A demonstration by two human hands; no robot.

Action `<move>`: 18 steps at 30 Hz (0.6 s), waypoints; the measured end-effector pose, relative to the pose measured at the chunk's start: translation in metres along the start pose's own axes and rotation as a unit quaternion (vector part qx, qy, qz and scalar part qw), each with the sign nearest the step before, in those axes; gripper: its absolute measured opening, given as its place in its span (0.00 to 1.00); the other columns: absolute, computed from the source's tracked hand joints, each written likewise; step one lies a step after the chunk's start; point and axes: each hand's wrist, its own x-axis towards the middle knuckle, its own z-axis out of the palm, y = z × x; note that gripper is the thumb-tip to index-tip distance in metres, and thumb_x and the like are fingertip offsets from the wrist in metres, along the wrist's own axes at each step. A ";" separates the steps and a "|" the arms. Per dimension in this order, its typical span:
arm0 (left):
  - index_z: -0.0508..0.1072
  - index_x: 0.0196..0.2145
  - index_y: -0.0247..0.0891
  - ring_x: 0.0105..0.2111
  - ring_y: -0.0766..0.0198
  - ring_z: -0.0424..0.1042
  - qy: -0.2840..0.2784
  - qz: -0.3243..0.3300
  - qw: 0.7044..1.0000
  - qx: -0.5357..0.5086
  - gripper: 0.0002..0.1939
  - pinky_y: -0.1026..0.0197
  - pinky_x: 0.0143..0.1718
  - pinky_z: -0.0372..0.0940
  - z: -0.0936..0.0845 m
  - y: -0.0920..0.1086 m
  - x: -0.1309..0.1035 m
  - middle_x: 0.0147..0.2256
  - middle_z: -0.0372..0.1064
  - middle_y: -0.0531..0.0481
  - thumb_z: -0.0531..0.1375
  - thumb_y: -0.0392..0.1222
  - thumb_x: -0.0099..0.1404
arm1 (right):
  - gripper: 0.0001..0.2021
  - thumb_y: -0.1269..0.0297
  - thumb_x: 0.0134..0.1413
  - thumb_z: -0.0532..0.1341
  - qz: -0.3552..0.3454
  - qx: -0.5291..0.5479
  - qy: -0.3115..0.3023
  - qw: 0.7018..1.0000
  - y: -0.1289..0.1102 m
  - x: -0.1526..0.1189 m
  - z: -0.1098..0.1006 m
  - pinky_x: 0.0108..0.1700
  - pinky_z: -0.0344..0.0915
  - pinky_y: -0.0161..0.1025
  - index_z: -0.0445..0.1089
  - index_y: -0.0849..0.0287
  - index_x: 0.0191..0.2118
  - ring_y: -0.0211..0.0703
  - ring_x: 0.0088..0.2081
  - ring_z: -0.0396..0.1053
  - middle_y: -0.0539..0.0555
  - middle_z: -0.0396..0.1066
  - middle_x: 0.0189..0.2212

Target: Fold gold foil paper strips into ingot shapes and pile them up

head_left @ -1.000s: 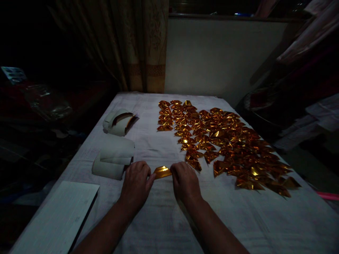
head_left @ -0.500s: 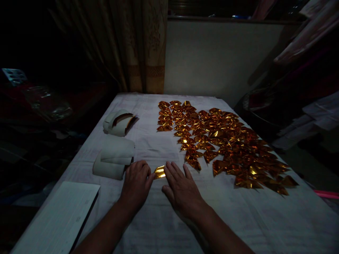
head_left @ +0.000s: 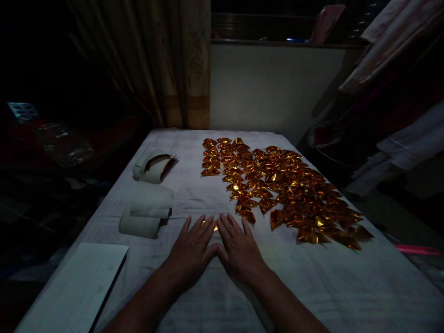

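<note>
A small folded piece of gold foil paper (head_left: pixel 216 227) lies on the white cloth, mostly covered by fingers. My left hand (head_left: pixel 192 247) is flat over its left part, fingers stretched out. My right hand (head_left: pixel 239 245) presses flat over its right part, fingers also extended. The two thumbs meet just below the piece. To the right, several folded gold foil pieces (head_left: pixel 274 178) are spread in rows. Curved sheets of pale-backed paper (head_left: pixel 152 200) rest left of my hands, and another curled stack (head_left: pixel 152 169) sits behind them.
A flat white board or box (head_left: pixel 79 277) lies at the table's left front. The white cloth (head_left: pixel 294 286) covers the table. Behind stand a patterned curtain (head_left: pixel 187 69) and a pale wall (head_left: pixel 270 88). Clothes (head_left: pixel 405 138) hang on the right; a pink object (head_left: pixel 418 250) shows below them.
My left hand has opened from a closed grip at the gold piece's left end and now lies flat on it. My right hand stays flat. The camera view has shifted slightly.
</note>
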 end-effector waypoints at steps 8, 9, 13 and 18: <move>0.41 0.72 0.40 0.67 0.55 0.56 -0.003 0.009 0.999 0.041 0.36 0.46 0.68 0.39 -0.005 -0.007 -0.023 0.67 0.56 0.44 0.46 0.59 0.74 | 0.30 0.51 0.68 0.51 0.009 0.011 0.000 1.000 -0.002 0.001 -0.003 0.69 0.41 0.63 0.53 0.57 0.70 0.56 0.71 0.44 0.57 0.47 0.70; 0.41 0.72 0.40 0.67 0.55 0.56 0.005 0.009 0.999 0.050 0.37 0.46 0.68 0.38 -0.005 -0.009 -0.027 0.67 0.56 0.44 0.46 0.59 0.74 | 0.30 0.50 0.68 0.51 0.009 0.011 0.002 1.000 -0.003 0.001 -0.003 0.69 0.41 0.63 0.53 0.57 0.70 0.56 0.71 0.44 0.57 0.48 0.70; 0.44 0.71 0.41 0.66 0.54 0.57 0.021 0.011 0.997 0.073 0.36 0.46 0.68 0.36 -0.008 -0.015 -0.045 0.67 0.57 0.44 0.48 0.59 0.73 | 0.30 0.49 0.68 0.52 0.008 0.012 0.011 1.000 -0.002 0.001 -0.001 0.69 0.40 0.62 0.53 0.57 0.70 0.55 0.71 0.44 0.57 0.48 0.70; 0.51 0.70 0.41 0.65 0.50 0.58 0.014 0.015 0.996 0.083 0.34 0.42 0.67 0.41 -0.013 -0.020 -0.055 0.66 0.59 0.45 0.51 0.58 0.72 | 0.30 0.49 0.68 0.53 0.006 0.008 0.020 1.000 -0.002 0.000 0.000 0.68 0.43 0.64 0.55 0.58 0.69 0.57 0.70 0.46 0.58 0.50 0.69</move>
